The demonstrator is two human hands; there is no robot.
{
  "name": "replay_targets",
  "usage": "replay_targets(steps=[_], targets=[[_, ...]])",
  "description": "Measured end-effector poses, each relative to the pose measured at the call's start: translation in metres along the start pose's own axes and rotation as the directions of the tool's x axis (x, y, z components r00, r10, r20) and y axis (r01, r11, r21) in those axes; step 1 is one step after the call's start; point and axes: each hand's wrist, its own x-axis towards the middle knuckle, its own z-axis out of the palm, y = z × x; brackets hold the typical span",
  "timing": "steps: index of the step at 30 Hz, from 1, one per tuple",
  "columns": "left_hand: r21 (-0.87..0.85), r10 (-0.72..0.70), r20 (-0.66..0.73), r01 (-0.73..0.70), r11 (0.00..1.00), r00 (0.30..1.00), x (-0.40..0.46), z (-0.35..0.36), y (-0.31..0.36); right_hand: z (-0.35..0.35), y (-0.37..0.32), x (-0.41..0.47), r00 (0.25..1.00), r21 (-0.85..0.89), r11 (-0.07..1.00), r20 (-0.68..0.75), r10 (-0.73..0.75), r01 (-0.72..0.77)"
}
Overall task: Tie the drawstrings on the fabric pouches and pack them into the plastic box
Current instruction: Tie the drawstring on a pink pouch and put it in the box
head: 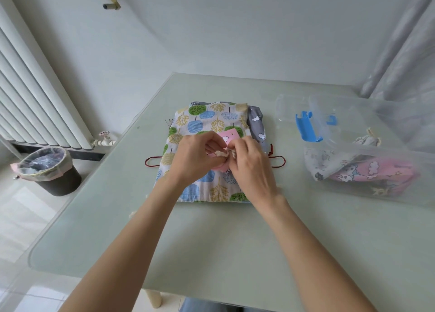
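Pink pouch (229, 136) at table (211, 241) centre; cream drawstring (222, 153) pinched by left grip (197, 157) and right grip (251, 168), fingers curled tight.

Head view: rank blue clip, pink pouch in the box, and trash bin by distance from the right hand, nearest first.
From the right hand:
1. Blue clip, on the box lid, right of the hand.
2. Pink pouch in the box, farther right.
3. Trash bin, on the floor, far left.

**Pouches in the middle, box at the right**

A stack of pouches (207, 128) is lying in the middle of the table (211, 241). Both hands, left hand (195, 156) and right hand (251, 168), are meeting over a small pouch (229, 134) on the stack. The plastic box (367, 151) is standing to the right, with packed pouches (367, 170) lying inside. A bin (47, 170) is standing on the floor at the left.
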Motion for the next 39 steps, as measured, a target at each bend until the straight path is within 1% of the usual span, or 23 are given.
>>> replay_targets(steps=[2,4,6,8,10,12,14,17,21,23,26,28,31,34,35,37,39], targets=[[-0.008,0.009,0.012,-0.009,1.0,1.0,0.001,-0.002,0.002,-0.002,-0.003,0.001,0.999,-0.028,0.999,-0.031,-0.039,0.038],[-0.022,0.019,0.034,-0.018,1.0,0.999,-0.001,-0.002,0.002,-0.005,-0.006,0.001,0.997,-0.013,0.997,-0.039,-0.073,0.073],[-0.032,0.037,0.069,-0.035,0.999,0.997,-0.003,-0.005,0.0,-0.005,-0.005,0.001,0.99,0.038,0.99,-0.046,-0.136,0.138],[-0.082,0.031,0.13,-0.021,0.996,0.991,-0.003,-0.011,-0.006,-0.004,0.001,0.001,0.983,0.123,0.977,-0.067,-0.169,0.176],[-0.183,-0.012,0.214,0.052,0.982,0.977,-0.003,-0.017,-0.011,-0.005,0.007,0.001,0.988,0.247,0.958,-0.068,-0.135,0.148],[-0.228,-0.039,0.239,0.095,0.969,0.97,-0.003,-0.019,-0.015,-0.007,0.01,0.001,0.993,0.338,0.934,-0.068,-0.096,0.114],[-0.206,-0.027,0.23,0.076,0.976,0.973,-0.002,-0.017,-0.015,-0.009,0.013,0.002,0.995,0.376,0.921,-0.069,-0.077,0.097],[-0.177,0.03,0.23,0.011,0.984,0.973,-0.001,-0.013,-0.01,-0.011,0.016,0.001,0.996,0.418,0.905,-0.071,-0.058,0.082],[-0.229,0.061,0.215,-0.01,0.973,0.975,0.003,-0.012,-0.007,-0.013,0.018,-0.001,0.999,0.454,0.89,-0.047,-0.024,0.042],[-0.221,0.071,0.22,-0.021,0.975,0.973,0.005,-0.014,-0.008,-0.014,0.02,-0.001,0.999,0.467,0.884,-0.031,-0.014,0.027],[-0.17,0.051,0.214,-0.014,0.985,0.976,0.006,-0.016,-0.01,-0.014,0.022,0.0,1.0,0.492,0.87,-0.022,-0.014,0.023],[-0.099,0.046,0.202,-0.027,0.995,0.978,0.005,-0.015,-0.011,-0.014,0.023,0.001,1.0,0.508,0.861,-0.002,-0.027,0.024],[0.012,0.055,0.181,-0.058,0.998,0.982,0.001,-0.01,-0.012,-0.016,0.026,0.0,0.998,0.457,0.889,0.062,-0.017,-0.013],[0.049,0.034,0.183,-0.043,0.998,0.983,-0.003,-0.008,-0.011,-0.018,0.029,-0.001,0.994,0.417,0.907,0.104,0.014,-0.056],[0.064,0.034,0.177,-0.046,0.997,0.984,-0.004,-0.007,-0.011,-0.018,0.029,0.0,0.996,0.373,0.927,0.094,0.004,-0.039],[0.131,0.051,0.142,-0.069,0.989,0.989,-0.005,-0.007,-0.011,-0.018,0.028,0.002,0.998,0.228,0.973,0.05,-0.042,0.029],[0.223,0.107,0.1,-0.127,0.967,0.989,-0.008,-0.007,-0.011,-0.019,0.026,0.004,0.995,0.118,0.989,0.023,-0.097,0.093]])
